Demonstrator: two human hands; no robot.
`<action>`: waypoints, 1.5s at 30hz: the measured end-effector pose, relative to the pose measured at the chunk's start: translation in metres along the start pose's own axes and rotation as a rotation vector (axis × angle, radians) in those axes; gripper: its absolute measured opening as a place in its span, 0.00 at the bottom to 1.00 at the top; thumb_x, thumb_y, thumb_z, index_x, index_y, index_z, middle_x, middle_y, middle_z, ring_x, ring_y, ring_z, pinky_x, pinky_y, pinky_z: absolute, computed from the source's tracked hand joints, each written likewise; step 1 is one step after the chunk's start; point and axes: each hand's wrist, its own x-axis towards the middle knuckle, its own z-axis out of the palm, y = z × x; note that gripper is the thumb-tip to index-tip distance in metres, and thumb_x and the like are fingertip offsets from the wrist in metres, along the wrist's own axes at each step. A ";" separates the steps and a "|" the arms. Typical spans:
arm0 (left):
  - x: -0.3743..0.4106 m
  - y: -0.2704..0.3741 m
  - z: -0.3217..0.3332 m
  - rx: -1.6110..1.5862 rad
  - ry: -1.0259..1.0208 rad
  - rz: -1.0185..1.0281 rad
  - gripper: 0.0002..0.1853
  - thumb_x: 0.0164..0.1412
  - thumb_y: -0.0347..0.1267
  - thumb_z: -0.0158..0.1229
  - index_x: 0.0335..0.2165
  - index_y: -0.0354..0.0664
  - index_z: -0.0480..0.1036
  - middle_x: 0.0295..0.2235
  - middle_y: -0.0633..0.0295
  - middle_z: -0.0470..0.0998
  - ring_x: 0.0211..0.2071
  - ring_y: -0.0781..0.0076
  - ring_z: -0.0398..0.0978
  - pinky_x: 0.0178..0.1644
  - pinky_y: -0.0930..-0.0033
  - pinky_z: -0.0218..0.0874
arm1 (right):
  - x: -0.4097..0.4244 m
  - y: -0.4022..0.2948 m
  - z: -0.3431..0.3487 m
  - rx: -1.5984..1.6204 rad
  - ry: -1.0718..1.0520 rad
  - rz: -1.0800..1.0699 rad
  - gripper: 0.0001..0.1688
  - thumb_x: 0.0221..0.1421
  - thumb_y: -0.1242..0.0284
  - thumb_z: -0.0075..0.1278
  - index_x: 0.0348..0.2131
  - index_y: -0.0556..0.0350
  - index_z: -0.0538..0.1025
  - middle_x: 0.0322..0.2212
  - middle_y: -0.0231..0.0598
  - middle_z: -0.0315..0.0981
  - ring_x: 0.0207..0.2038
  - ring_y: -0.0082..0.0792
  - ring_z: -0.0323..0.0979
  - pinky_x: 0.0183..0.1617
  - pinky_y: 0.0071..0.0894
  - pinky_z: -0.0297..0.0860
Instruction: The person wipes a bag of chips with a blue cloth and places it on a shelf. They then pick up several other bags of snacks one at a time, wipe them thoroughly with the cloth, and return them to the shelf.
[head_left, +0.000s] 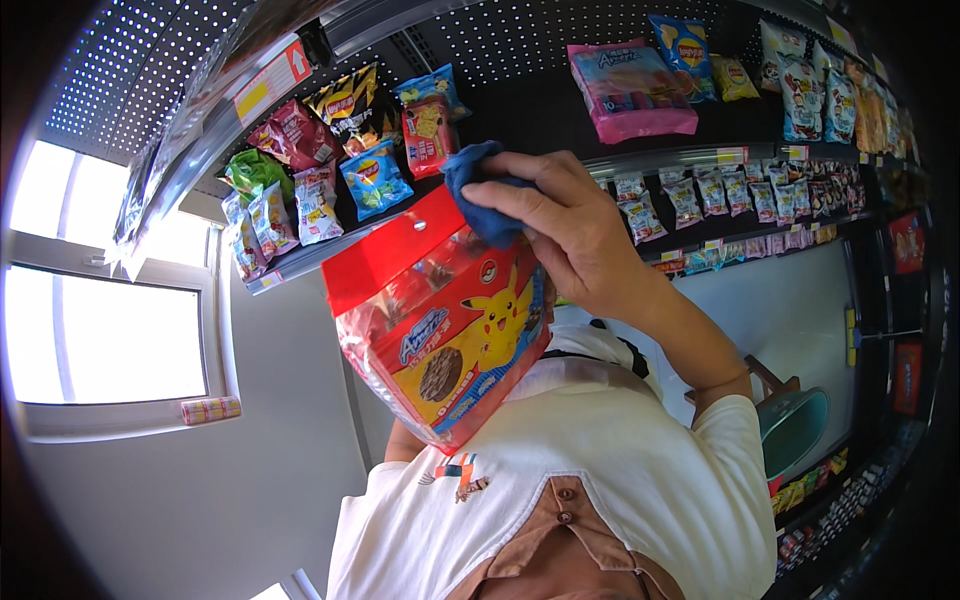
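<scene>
My right hand (570, 217) grips a bunched blue cloth (484, 195), which presses against the top corner of a large red and clear snack bag (450, 330). The bag has a red header with a round hole, a cartoon character and a picture of a chocolate wafer or cookie. It hangs tilted before my chest, in front of my white shirt. Only part of my left upper arm shows beside the bag; my left hand is hidden behind it.
A shelf with chip bags (375, 180) runs along the upper left. On the right part stands a pink snack bag (634, 90), with small hanging packets (712, 191) below. A green bin (795, 431) stands at right, and a label roll (211, 410) lies on the windowsill.
</scene>
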 end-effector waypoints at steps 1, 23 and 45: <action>0.000 0.000 -0.001 0.000 -0.002 -0.002 0.34 0.65 0.52 0.54 0.58 0.38 0.64 0.49 0.47 0.75 0.49 0.53 0.76 0.55 0.48 0.70 | 0.002 0.000 0.000 -0.044 -0.028 -0.056 0.32 0.45 0.87 0.52 0.52 0.48 0.77 0.52 0.45 0.71 0.47 0.50 0.69 0.50 0.43 0.71; -0.006 -0.027 0.031 -0.038 0.021 -0.206 0.33 0.65 0.50 0.56 0.58 0.39 0.65 0.47 0.48 0.77 0.48 0.54 0.76 0.55 0.49 0.70 | -0.032 0.040 0.005 0.132 0.054 0.275 0.20 0.51 0.83 0.45 0.43 0.59 0.78 0.47 0.47 0.74 0.49 0.47 0.74 0.54 0.38 0.70; -0.007 -0.029 -0.035 -0.053 0.037 0.046 0.29 0.64 0.46 0.59 0.54 0.37 0.68 0.46 0.50 0.77 0.46 0.56 0.77 0.52 0.54 0.72 | -0.068 -0.041 0.026 0.142 0.019 0.039 0.27 0.39 0.83 0.55 0.44 0.56 0.78 0.45 0.49 0.72 0.42 0.52 0.72 0.47 0.44 0.70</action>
